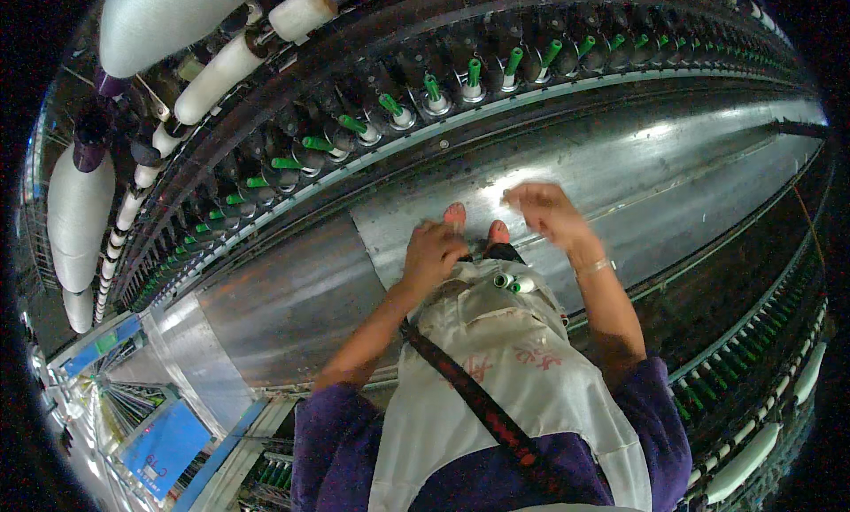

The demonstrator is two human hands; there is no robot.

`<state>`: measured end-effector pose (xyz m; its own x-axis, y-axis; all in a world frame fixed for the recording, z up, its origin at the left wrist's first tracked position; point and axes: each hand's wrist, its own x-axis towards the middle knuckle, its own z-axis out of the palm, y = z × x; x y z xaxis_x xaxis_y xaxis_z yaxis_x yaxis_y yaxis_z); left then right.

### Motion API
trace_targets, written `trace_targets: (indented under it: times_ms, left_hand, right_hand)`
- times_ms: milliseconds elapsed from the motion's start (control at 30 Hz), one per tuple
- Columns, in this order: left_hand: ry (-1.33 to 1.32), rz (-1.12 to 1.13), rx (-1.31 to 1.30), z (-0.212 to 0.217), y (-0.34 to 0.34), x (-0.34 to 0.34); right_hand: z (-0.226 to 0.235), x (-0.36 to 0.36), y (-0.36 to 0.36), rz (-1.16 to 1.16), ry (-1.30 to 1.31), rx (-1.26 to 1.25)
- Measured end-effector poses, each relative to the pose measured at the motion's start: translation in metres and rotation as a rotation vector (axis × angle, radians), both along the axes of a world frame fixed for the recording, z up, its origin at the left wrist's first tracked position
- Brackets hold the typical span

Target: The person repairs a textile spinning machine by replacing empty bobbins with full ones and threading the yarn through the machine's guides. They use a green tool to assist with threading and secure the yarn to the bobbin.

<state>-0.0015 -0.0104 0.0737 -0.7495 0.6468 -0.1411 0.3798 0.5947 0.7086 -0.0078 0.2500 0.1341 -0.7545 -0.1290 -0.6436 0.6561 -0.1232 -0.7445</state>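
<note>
Hands above a spinning frame aisle

The spinning frame (372, 113) arcs across the upper frame; centre, the apron pocket (496, 304) holds bobbins (513, 283). Left hand (432, 253) fingers curled at it; right hand (547, 209) blurred, fingers' state unclear.

Your left hand (431, 257) was curled loosely, knuckles up, just above the apron pocket (496, 304), approx. in front of your waist. Right hand (547, 213) was raised a bit higher & further out, fingers bent & blurred, so can't tell if it pinched anything. In the pocket sat a few small bobbins (513, 283), pale w/ green ends, lying tipped at the opening, near your left hand but not touching it.
</note>
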Motion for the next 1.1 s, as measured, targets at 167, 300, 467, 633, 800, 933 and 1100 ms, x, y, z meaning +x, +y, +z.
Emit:
trace_targets:
  times_ms: [167, 300, 467, 633, 800, 933, 1100]
  left_hand:
    - [-0.730, -0.155, 0.021, -0.087, -0.043, 0.057]
    - [-0.788, -0.328, 0.269, -0.130, -0.018, 0.069]
    - [-0.959, -0.521, -0.121, -0.073, 0.002, 0.028]
    - [-0.453, -0.575, -0.244, -0.022, 0.016, -0.032]
    - [-0.016, 0.583, 0.316, -0.036, 0.094, -0.100]
    - [0.358, 0.868, 0.503, -0.050, 0.127, -0.180]
    - [0.228, 0.865, 0.611, -0.025, 0.125, -0.202]
  right_hand:
    - [0.045, 0.071, -0.014, 0.763, 0.440, -0.038]
    - [0.051, 0.081, -0.051, 1.110, 0.727, 0.518]
    - [0.034, 0.090, -0.048, 1.099, 0.742, 0.606]
    - [0.039, 0.099, -0.037, 1.073, 0.742, 0.916]
    - [0.066, 0.092, -0.026, 0.950, 0.738, 0.776]
    - [0.072, 0.084, -0.007, 0.873, 0.643, 0.573]
    - [0.066, 0.081, 0.000, 0.621, 0.691, 0.409]
